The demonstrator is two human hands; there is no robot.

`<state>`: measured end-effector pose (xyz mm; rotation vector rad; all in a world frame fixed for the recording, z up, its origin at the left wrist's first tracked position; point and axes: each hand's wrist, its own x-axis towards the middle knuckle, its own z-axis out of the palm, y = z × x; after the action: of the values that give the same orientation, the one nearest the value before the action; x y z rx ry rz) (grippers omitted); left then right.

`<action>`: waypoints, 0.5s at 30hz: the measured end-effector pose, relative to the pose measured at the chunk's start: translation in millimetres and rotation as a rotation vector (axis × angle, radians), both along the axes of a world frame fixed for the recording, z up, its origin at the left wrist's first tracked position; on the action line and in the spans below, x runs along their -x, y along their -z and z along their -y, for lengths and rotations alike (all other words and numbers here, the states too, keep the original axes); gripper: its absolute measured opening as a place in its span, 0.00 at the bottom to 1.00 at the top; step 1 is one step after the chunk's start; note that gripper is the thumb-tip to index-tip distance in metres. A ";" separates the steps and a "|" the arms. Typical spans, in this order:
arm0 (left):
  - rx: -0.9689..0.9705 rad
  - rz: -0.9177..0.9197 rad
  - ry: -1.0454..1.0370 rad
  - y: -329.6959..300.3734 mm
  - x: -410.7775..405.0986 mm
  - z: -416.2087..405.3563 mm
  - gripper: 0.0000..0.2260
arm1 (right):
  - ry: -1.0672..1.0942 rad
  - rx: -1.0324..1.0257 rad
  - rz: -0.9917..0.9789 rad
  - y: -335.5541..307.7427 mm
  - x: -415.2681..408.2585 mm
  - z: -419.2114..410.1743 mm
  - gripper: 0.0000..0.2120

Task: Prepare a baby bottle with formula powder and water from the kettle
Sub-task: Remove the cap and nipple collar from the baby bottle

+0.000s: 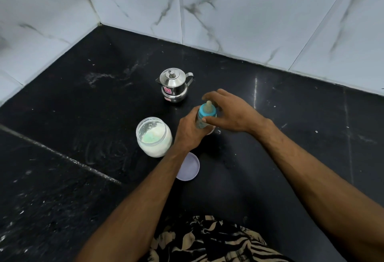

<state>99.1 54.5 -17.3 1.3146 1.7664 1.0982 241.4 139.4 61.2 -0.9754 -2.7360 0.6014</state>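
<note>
Black stone counter [270, 157], polished, scuffed with pale streaks and specks; white marble-look tiles [249, 12] behind, meeting in a corner. Steel kettle [174, 85] at the back, small and pot-bellied, lid on, knob up, spout left, handle right, pink sticker on its side. Nearer me and to the left, a clear round formula jar [154, 136] stands open, white powder inside with what looks like a pale green scoop sunk in it, though glare makes that uncertain. Its lid [188, 166], flat, lilac plastic, lies on the counter just in front, partly under my left forearm. Baby bottle [204, 118] stands between my hands, right of the jar and in front of the kettle: clear body, blue screw collar, tan rubber teat on top. My left hand [190, 131] is wrapped round the bottle's body, steadying it. My right hand [226, 112] arches over the top, thumb and fingertips pinching the blue collar. Step, as I judge it: twisting the teat collar, but I can't tell which way, nor what's in the bottle. Next move calls for firm counter-grip below, an even turn above, bottle kept upright so nothing spills.
</note>
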 end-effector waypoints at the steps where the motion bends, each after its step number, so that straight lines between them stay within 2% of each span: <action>1: 0.004 0.001 0.001 0.2 0.1 0.2 0.27 | 0.052 0.003 -0.021 -0.4 0.3 2.1 0.29; 5: -0.005 -0.022 -0.009 0.4 -0.6 0.7 0.27 | 0.173 -0.068 -0.030 6.4 6.8 10.3 0.26; 10: 0.005 -0.025 -0.007 3.2 -0.2 0.1 0.27 | 0.010 -0.007 -0.023 1.5 4.7 6.3 0.23; 13: -0.008 -0.027 -0.018 5.6 -0.3 0.2 0.27 | -0.031 0.080 -0.083 -0.6 -1.0 6.0 0.25; 15: -0.006 -0.029 -0.018 6.2 -0.4 -0.3 0.28 | 0.019 0.111 -0.115 -0.2 -1.1 10.3 0.31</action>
<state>99.4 54.8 -23.6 1.3259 1.8007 1.1001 242.5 129.1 61.4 -0.9579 -2.6136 0.7876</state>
